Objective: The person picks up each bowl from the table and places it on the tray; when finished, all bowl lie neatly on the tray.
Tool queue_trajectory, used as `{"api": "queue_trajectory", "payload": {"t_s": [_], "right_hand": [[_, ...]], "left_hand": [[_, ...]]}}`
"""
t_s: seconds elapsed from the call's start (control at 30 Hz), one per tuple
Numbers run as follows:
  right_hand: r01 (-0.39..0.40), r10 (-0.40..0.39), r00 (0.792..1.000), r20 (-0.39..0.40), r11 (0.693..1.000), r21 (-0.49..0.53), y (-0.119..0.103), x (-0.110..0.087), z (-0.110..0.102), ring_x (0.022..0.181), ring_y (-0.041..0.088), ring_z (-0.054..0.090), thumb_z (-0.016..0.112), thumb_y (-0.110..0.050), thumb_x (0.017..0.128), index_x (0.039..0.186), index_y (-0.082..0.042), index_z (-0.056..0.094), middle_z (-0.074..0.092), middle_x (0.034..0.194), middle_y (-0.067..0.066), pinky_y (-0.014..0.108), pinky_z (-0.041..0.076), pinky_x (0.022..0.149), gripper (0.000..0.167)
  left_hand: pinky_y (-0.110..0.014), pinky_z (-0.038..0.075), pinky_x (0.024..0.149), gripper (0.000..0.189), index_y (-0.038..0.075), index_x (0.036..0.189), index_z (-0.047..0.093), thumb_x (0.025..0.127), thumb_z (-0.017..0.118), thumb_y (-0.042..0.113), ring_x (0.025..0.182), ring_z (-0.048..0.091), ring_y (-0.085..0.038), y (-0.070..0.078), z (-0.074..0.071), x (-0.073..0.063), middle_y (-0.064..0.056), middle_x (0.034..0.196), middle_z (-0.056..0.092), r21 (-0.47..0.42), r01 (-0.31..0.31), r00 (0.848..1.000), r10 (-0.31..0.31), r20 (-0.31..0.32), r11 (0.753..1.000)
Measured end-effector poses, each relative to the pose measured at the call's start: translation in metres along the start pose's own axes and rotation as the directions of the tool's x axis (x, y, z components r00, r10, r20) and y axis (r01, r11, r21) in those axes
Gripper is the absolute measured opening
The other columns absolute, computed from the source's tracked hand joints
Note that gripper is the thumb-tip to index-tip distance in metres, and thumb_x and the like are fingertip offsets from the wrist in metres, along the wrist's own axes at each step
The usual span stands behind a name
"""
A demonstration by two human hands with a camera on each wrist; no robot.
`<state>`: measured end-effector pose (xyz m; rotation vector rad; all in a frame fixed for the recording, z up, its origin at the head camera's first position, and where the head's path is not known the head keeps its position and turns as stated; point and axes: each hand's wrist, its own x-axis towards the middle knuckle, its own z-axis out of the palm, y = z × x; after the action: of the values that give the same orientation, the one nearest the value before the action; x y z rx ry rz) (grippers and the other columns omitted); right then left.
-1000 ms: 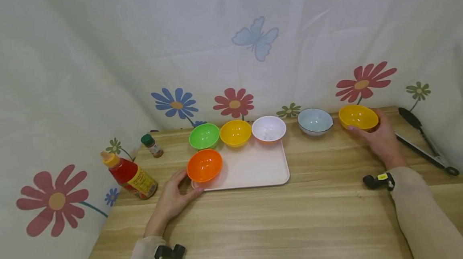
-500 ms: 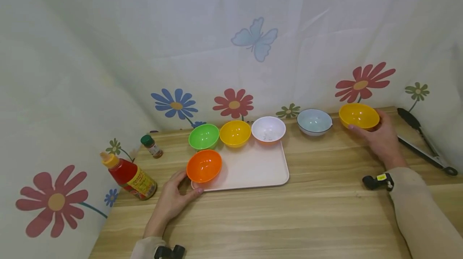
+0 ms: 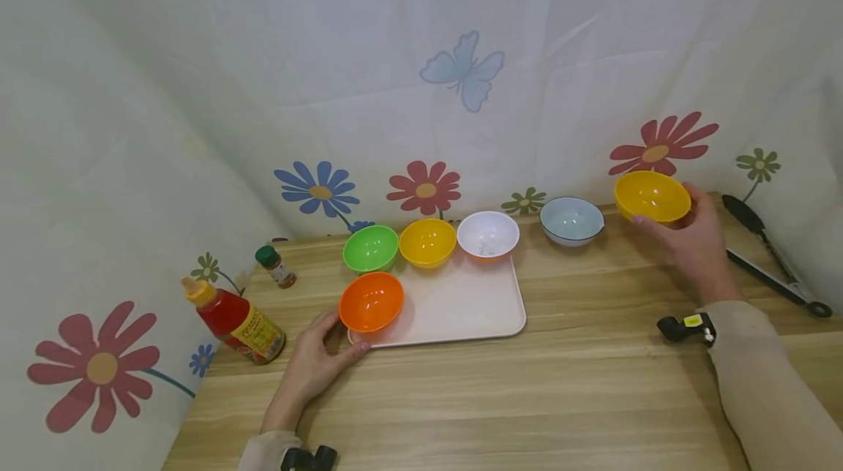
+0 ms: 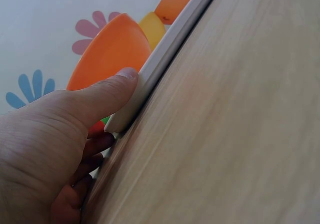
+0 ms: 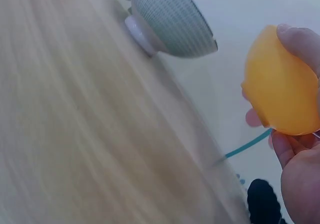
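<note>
My right hand (image 3: pixel 701 244) grips a yellow bowl (image 3: pixel 652 197) at its right side, thumb toward me. In the right wrist view the yellow bowl (image 5: pixel 282 84) hangs raised above the table, tilted. At the front left corner of the white tray (image 3: pixel 474 310), my left hand (image 3: pixel 316 361) holds the edge, with the thumb on the front rim and fingers round the left side. An orange bowl (image 3: pixel 372 303) sits on that corner, close to the fingers. Behind it stand a green bowl (image 3: pixel 371 249), another yellow bowl (image 3: pixel 428 243) and a white-lined bowl (image 3: pixel 488 235).
A pale blue bowl (image 3: pixel 571 221) stands between the tray and the raised bowl. Tongs (image 3: pixel 777 266) lie at the far right. On the left are a red sauce bottle (image 3: pixel 240 325) and a small green-capped jar (image 3: pixel 276 267). A flowered curtain (image 3: pixel 329 91) hangs behind the table (image 3: pixel 514 398).
The yellow bowl in my right hand has risen from the table toward the curtain. My left hand and the tray with its bowls have not moved.
</note>
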<state>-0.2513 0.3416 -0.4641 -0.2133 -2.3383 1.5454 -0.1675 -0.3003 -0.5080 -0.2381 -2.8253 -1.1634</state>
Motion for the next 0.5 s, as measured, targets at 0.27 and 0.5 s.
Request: {"api": "queue_trajectory", "payload": {"t_s": [0.27,0.5], "right_hand": [[0.043,-0.042,0.999,-0.011,0.999,0.005,-0.028,-0.003,0.001,0.159,0.034,0.039,0.081,-0.048,0.101,0.178,-0.028,0.020,0.030,0.181,0.010,0.021,0.037,0.128,0.100],[0.088,-0.088,0.996,0.019,0.996,-0.006,-0.057,-0.007,0.006,0.158,0.036,0.041,0.082,-0.045,0.102,0.178,-0.024,0.021,0.033,0.178,0.013,0.021,0.040,0.126,0.099]], "left_hand": [[-0.067,0.032,0.133,0.089,0.012,0.161,0.059,0.090,0.092,0.055,0.157,0.048,-0.042,-0.002,0.001,0.000,-0.016,0.167,0.055,0.014,0.002,1.000,-0.003,0.002,1.000],[-0.066,0.032,0.133,0.089,0.012,0.160,0.059,0.090,0.093,0.053,0.157,0.048,-0.041,0.000,0.000,0.000,-0.015,0.167,0.055,0.004,0.003,1.000,-0.003,0.001,1.000]]}}
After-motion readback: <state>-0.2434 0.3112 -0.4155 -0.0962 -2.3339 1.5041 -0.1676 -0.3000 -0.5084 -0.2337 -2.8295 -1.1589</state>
